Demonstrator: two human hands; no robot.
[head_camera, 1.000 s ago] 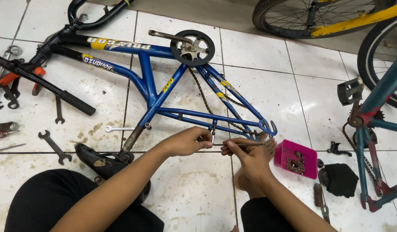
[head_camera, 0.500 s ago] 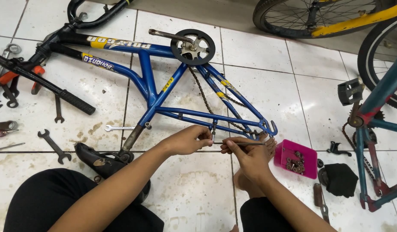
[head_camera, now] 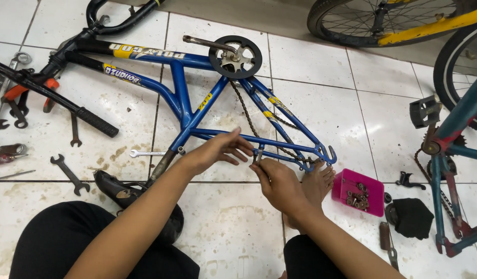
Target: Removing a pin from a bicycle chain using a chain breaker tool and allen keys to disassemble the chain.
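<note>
Blue bicycle frame (head_camera: 197,111): left hand (head_camera: 217,151) has let go, fingers spread; right hand (head_camera: 279,181) now pinches the small bolt (head_camera: 259,153) alone.

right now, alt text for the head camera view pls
Seen from above, a seated person's left hand and right hand work at a small metal part on the rear stays of a blue bicycle frame lying on white floor tiles; spanners and a pink parts tray lie nearby.
</note>
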